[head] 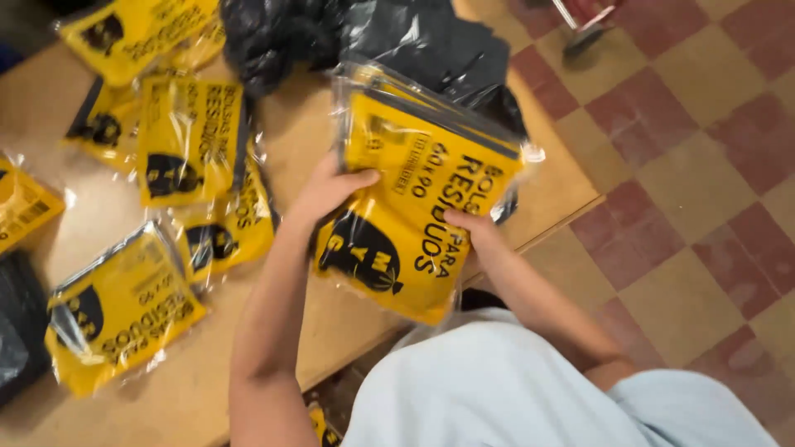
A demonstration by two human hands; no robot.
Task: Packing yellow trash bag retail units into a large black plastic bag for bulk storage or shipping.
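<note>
I hold a flat yellow plastic packet (414, 190) with black print, wrapped in clear film, over the near edge of a wooden table (315, 141). My left hand (327, 192) grips its left edge, thumb on the front. My right hand (472, 228) holds the right lower part from the front. The packet is tilted, and a second packet seems to lie stacked behind it.
Several more yellow packets (190, 136) lie scattered on the table's left side, one nearest me (120, 310). Crumpled black plastic bags (414, 37) sit at the far end. Red and beige floor tiles (687, 165) are to the right. A dark sheet (16, 323) lies at the left edge.
</note>
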